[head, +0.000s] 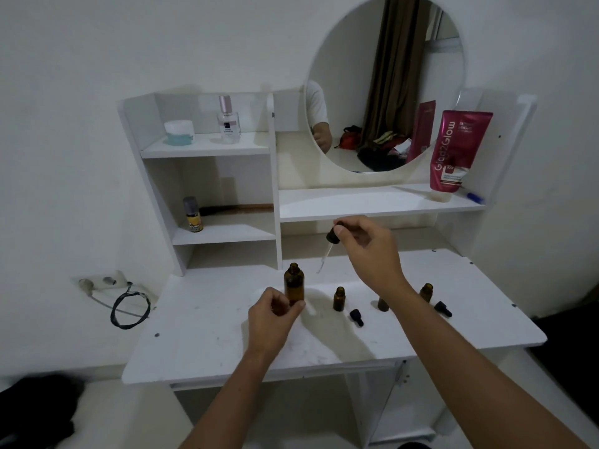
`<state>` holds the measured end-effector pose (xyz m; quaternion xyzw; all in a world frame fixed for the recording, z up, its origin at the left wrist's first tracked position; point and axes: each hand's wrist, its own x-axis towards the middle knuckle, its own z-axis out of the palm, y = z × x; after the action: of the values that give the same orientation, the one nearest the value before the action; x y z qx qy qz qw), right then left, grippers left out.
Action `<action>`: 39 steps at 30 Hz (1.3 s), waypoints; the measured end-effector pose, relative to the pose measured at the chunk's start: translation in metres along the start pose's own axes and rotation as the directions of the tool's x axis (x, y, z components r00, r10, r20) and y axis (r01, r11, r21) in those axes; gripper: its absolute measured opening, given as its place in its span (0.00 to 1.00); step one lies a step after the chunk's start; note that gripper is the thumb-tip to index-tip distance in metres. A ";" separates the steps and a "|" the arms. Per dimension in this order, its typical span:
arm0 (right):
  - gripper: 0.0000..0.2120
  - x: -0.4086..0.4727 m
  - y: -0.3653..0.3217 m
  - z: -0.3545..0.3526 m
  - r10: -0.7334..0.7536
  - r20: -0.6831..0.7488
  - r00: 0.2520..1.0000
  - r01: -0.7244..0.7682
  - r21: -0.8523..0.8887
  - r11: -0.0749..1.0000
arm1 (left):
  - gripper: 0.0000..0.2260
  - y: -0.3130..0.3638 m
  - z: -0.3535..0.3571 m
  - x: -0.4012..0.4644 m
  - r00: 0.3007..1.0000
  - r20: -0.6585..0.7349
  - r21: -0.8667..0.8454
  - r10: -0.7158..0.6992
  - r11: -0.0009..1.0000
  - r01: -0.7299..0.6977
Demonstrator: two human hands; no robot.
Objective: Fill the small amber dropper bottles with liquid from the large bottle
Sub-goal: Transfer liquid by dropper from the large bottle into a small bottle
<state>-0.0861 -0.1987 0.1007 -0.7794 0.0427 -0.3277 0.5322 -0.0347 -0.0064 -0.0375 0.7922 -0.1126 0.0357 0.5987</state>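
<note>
Third small bottle half hidden behind right forearm.

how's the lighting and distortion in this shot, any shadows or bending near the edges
Head view: dim, soft indoor light; the left hand and right hand throw faint blurry shadows on the white desk top around the large amber glass bottle; wide-angle bending curves the white shelf unit's side panels; corners darken; no strong glare.
</note>
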 end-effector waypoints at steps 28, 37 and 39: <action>0.07 0.018 -0.002 0.038 -0.042 0.044 0.998 0.042 -0.014 0.999 | 0.20 -0.006 0.016 0.007 0.999 -0.035 -0.050 -0.029 0.998 0.028; 0.08 0.024 0.004 0.037 -0.084 0.022 0.996 0.085 -0.094 0.992 | 0.19 -0.006 0.017 0.007 0.999 -0.042 -0.053 -0.002 0.999 0.000; 0.07 0.024 0.005 0.037 -0.081 0.022 0.997 0.082 -0.092 0.992 | 0.19 -0.007 0.017 0.007 0.999 -0.042 -0.053 -0.002 0.999 0.000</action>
<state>-0.0451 -0.1809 0.0994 -0.8074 0.0213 -0.3399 0.4818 -0.0273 -0.0219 -0.0471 0.7751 -0.1007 0.0491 0.6218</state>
